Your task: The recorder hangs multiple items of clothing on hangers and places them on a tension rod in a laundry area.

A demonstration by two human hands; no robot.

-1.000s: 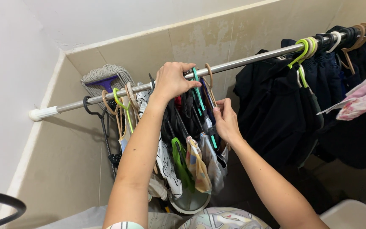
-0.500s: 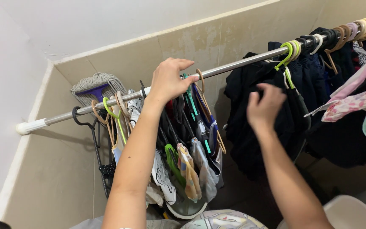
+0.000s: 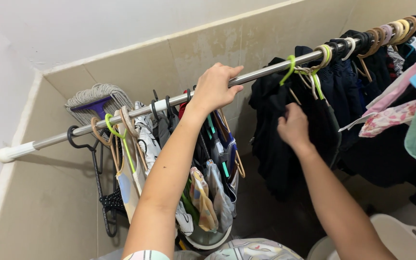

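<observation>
Left hand [image 3: 216, 89] gripping metal rail [image 3: 266, 72], right hand [image 3: 293, 127] seemingly clutching dark garment [image 3: 270, 125]

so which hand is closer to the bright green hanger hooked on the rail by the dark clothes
Right. The right hand grips dark clothing just below the green hanger; the left hand holds the rail further left.

- Clothes rail [image 3: 266, 73]: smooth, shiny metal with a matt white plastic end cap [image 3: 6, 154].
- Green hanger [image 3: 290, 70]: glossy plastic.
- Dark garments [image 3: 285, 120]: soft, matt cloth.
- Mop head [image 3: 92, 91]: rough, stringy cotton cord on a purple plastic bracket.
- Wall tiles [image 3: 136, 67]: beige, faintly glossy, stained.
- Basin [image 3: 391, 231]: smooth white plastic.
</observation>
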